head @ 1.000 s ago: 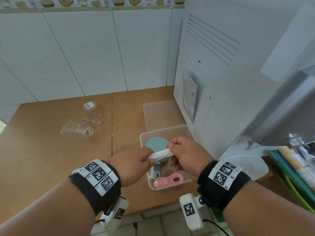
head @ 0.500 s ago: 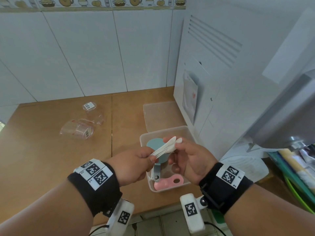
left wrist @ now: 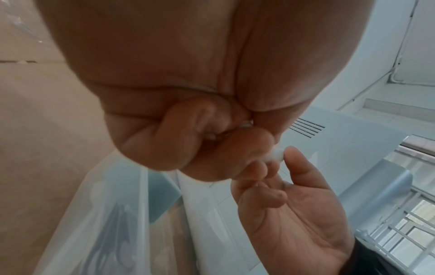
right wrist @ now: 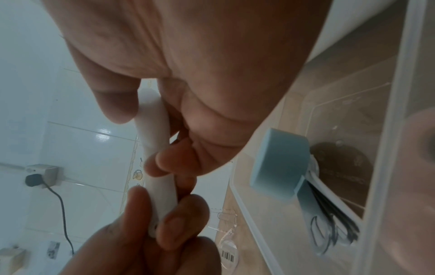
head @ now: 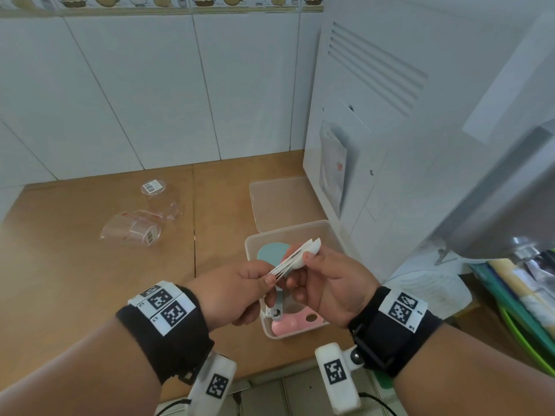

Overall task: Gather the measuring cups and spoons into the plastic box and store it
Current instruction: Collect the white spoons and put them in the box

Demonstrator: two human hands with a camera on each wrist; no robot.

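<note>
Both hands are up over the plastic box (head: 332, 232) with a nested stack of white measuring spoons (head: 295, 259) between them. The left hand (head: 237, 291) pinches the handle end with fingers curled tight, and the right hand (head: 327, 285) holds the bowl end between thumb and fingertips, the rest of its fingers loosely curled. So both are gripping the same stack, hovering just above the box near the right side of the counter (head: 75, 280).

Inside the box there's already a blue measuring cup (head: 271, 252), a pink one (head: 292, 324) at the near end, and something with a grey handle (head: 277, 310) between them. The lid (head: 279, 199) lies flat just beyond the box. Two clear measuring cups (head: 135, 229) are still out on the counter, well to the left and far from the box, one on its side.

What could go wrong, I reckon: the spoons look fanned out a bit at the bowl end, so if either hand lets go early they could splay and land across the rim instead of inside. The box is also close to the counter's near edge, so a clumsy drop could nudge it off. And those clear cups are easy to forget before the lid goes on.
</note>
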